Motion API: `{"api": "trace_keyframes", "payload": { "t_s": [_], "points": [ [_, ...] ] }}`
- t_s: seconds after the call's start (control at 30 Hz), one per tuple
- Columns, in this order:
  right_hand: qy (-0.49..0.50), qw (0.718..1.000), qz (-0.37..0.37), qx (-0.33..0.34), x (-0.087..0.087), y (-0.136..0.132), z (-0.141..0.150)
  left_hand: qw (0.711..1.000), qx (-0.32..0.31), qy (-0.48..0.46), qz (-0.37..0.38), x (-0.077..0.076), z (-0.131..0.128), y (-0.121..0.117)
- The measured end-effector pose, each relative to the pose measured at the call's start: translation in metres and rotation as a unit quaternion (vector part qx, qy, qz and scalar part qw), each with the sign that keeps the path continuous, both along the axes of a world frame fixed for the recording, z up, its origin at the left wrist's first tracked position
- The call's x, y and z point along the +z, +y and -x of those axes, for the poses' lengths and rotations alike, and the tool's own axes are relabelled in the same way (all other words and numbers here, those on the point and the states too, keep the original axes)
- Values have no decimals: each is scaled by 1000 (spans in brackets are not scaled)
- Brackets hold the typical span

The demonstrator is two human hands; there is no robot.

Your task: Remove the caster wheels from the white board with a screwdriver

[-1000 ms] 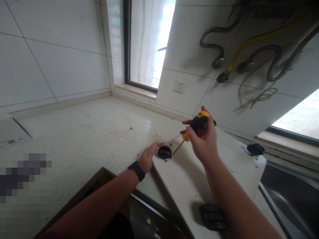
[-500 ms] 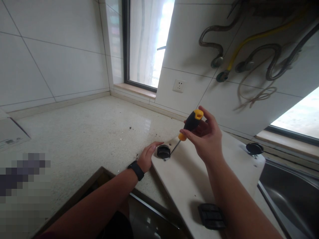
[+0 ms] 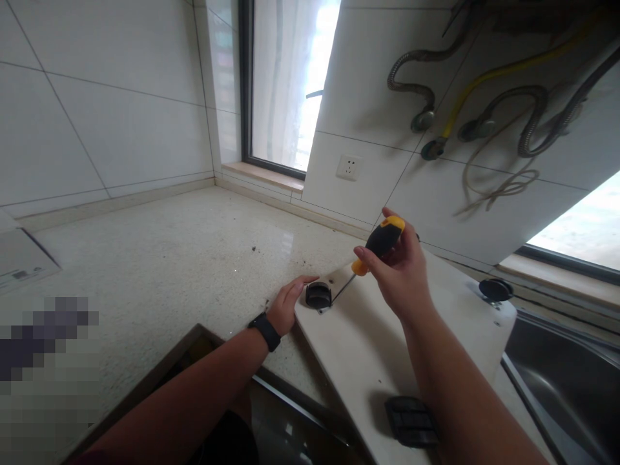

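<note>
My right hand point(image 3: 404, 274) is closed around the black and yellow handle of a screwdriver point(image 3: 382, 239). The tool slants down to the left, its tip at the mounting plate beside a black caster wheel point(image 3: 318, 296). That caster sits at the near left corner of a white board point(image 3: 349, 349) lying on the counter. My left hand point(image 3: 285, 307), with a dark watch on its wrist, grips this corner, fingers stretched along the edge behind the caster. More casters stand on the board: one point(image 3: 495, 289) at the far right and another point(image 3: 411, 421) close to my right forearm.
A steel sink point(image 3: 566, 387) lies to the right of the board. Dark crumbs point(image 3: 254, 248) dot the speckled counter point(image 3: 194, 258). A white box point(image 3: 26, 258) stands at the left. Hoses point(image 3: 484, 81) and a socket point(image 3: 349, 167) are on the tiled wall.
The screwdriver handle has tipped a little lower and to the right, turning in my right hand, whose fingers have shifted. My left hand and the board have stayed put.
</note>
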State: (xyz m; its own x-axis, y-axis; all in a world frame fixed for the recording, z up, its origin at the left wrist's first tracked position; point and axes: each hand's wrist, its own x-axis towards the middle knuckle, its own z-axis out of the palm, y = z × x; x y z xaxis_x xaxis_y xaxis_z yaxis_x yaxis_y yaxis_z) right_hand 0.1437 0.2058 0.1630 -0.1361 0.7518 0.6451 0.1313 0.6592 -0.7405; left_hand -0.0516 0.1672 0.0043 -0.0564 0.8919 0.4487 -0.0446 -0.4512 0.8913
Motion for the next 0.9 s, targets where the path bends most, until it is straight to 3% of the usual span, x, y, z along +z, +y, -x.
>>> {"api": "trace_keyframes", "payload": {
  "t_s": [0.33,0.9],
  "points": [
    [43,998,22,44,-6,3,-3,1000,-3,-16,8,-2,-1,2],
    [151,986,69,-18,-7,17,-4,1000,1,-8,10,-3,-1,1]
  ]
}}
